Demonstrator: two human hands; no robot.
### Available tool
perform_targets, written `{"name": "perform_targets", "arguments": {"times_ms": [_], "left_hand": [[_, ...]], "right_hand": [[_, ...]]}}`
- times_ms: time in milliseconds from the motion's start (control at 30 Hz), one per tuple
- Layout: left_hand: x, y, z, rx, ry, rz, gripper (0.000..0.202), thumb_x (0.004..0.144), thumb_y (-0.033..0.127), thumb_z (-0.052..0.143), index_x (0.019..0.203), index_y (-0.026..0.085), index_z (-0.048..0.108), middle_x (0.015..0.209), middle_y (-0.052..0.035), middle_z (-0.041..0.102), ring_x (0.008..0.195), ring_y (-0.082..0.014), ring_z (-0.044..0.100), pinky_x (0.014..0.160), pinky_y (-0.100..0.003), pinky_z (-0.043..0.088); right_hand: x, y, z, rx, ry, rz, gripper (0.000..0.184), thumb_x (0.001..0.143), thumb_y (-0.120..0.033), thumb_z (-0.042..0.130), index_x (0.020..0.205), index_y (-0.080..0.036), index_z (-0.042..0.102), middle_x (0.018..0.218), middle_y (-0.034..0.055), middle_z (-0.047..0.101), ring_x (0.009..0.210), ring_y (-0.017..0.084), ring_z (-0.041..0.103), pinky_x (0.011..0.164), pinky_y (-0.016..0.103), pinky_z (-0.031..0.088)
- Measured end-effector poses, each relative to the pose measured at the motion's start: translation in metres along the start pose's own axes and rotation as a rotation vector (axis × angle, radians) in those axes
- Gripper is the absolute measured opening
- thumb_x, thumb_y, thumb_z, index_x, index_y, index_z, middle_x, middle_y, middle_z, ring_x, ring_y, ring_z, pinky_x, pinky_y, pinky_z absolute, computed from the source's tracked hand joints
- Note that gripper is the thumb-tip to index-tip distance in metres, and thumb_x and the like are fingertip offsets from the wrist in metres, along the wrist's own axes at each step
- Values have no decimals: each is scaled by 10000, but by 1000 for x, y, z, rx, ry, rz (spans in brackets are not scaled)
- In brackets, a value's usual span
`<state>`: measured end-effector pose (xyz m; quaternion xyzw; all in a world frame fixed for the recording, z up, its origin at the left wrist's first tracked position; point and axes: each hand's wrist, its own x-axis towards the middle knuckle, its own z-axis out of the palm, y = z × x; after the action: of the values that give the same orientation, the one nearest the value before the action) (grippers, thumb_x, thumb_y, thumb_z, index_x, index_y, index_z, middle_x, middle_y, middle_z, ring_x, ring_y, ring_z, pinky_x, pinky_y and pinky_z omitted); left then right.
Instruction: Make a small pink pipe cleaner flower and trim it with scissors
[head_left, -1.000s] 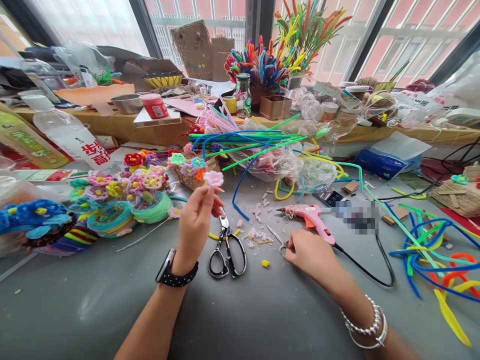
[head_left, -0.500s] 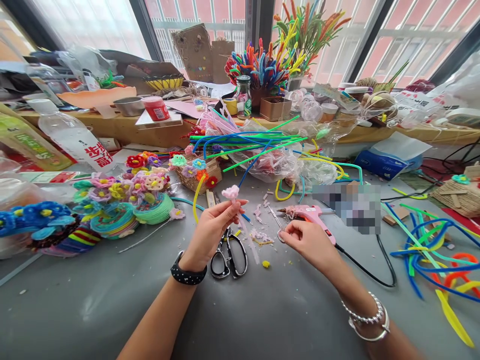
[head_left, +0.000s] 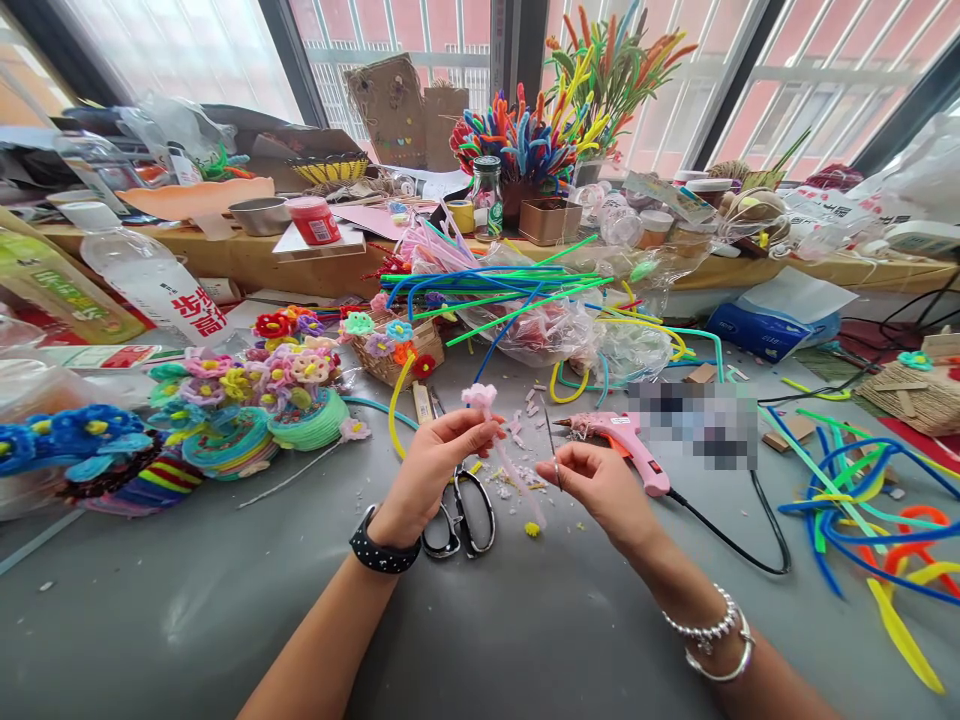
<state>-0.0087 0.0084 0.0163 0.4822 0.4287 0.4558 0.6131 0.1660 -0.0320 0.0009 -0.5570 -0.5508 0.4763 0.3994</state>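
My left hand (head_left: 442, 460) pinches a pale pink fuzzy pipe-cleaner flower (head_left: 478, 397) just below its head, with the stem trailing down to the right. Between the fingers of my right hand (head_left: 589, 485) is a pair of small slim scissors (head_left: 551, 435), silvery, blades pointing up and the finger loop partly covered. Flower and blades are apart. Under my left hand lie large black-handled scissors (head_left: 474, 515). Pink and white fuzzy clippings (head_left: 517, 430) are scattered between my hands, and a small yellow pompom-like piece (head_left: 532, 529) rests nearer me.
Right of my right hand lies a pink glue gun (head_left: 634, 450) with its black cord (head_left: 731, 530). Finished fuzzy flowers in baskets (head_left: 307, 415) stand at left. Loose pipe cleaners (head_left: 862, 500) spread at far right; more (head_left: 495, 285) lie on plastic bags behind.
My left hand has shifted slightly right with the pink flower. My right hand has moved a little left, and the small scissors now stand more upright, closer to the flower.
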Motion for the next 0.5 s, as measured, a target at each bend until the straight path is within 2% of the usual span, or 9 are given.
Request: {"name": "perform_targets", "arguments": {"times_ms": [100,200,400,500], "left_hand": [[-1,-2,3,-4,-22,-12,160,605,285,674,633,137,620,652,-2,587,586,-72,482,581,-187,394],[-2,-5,6,-24,-36,-24,178,611,295,668,633,134,597,618,7,553,570,-74,475,582,-197,396],[-3,-5,7,-59,-28,-30,181,624,299,657,655,136,585,642,4,536,597,-82,495,615,-201,418],[-4,-3,8,-68,-75,-57,176,625,291,656,692,140,595,676,-3,555,612,-87,510,628,-205,428]], "right_hand": [[-5,0,12,103,-80,-12,335,690,-433,566,541,-144,485,512,-49,341,494,70,288,459,206,236],[-8,-1,20,148,-103,-42,351,701,-423,561,511,-141,476,513,-44,343,515,73,302,478,206,255],[-8,-1,24,203,-126,16,329,644,-444,608,567,-134,528,517,-39,384,516,78,336,475,207,273],[-8,0,25,239,-113,22,340,652,-436,607,529,-139,496,508,-45,363,510,75,319,474,209,255]]}}
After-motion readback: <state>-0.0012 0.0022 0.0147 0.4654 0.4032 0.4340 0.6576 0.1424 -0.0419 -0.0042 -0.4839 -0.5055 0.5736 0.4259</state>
